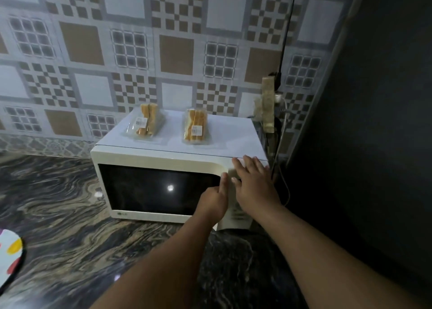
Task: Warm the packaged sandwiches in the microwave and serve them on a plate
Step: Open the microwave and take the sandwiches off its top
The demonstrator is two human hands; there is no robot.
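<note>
A cream microwave [131, 159] stands on the dark marbled counter with its door closed. On its top lie two clear-packed sandwiches, one at the left [146, 123] and one to the right [196, 126]. My left hand [216, 200] is at the right edge of the door, thumb up along it, fingers curled at the door's edge. My right hand [253, 182] lies flat with straight fingers on the microwave's upper right corner and control panel. A white plate with coloured spots [10, 255] shows at the left edge.
The patterned tile wall rises behind the microwave. A dark tall surface [374, 145] stands close on the right. Cables and a plug [279, 98] hang between it and the microwave. The marbled counter [70, 215] spreads to the left and front.
</note>
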